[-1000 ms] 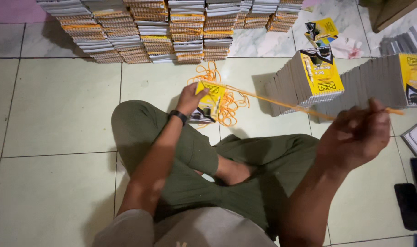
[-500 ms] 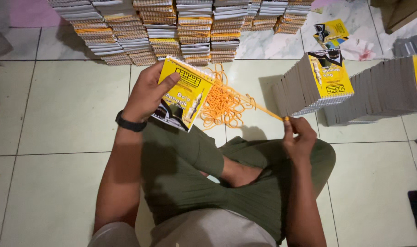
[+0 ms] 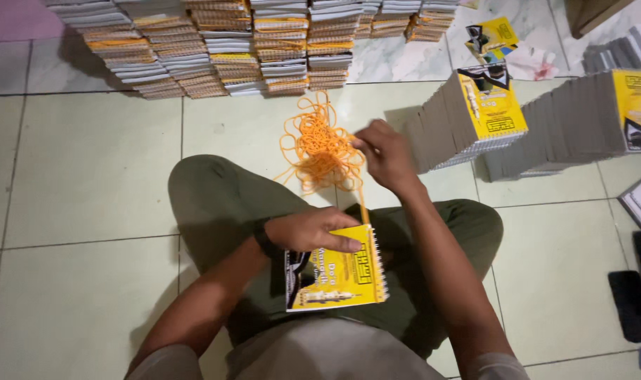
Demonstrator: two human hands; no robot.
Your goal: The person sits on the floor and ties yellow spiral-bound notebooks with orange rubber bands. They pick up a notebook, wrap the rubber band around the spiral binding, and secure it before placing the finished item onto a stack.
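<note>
yellow booklet in hand (image 3: 334, 271): 1 | orange string tangle (image 3: 320, 144): 1 | leaning booklet rows (image 3: 468, 119): 2

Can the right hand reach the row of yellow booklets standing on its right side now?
Probably yes: the right hand is at the orange string pile, and only bare floor separates it from the booklet row.
</note>
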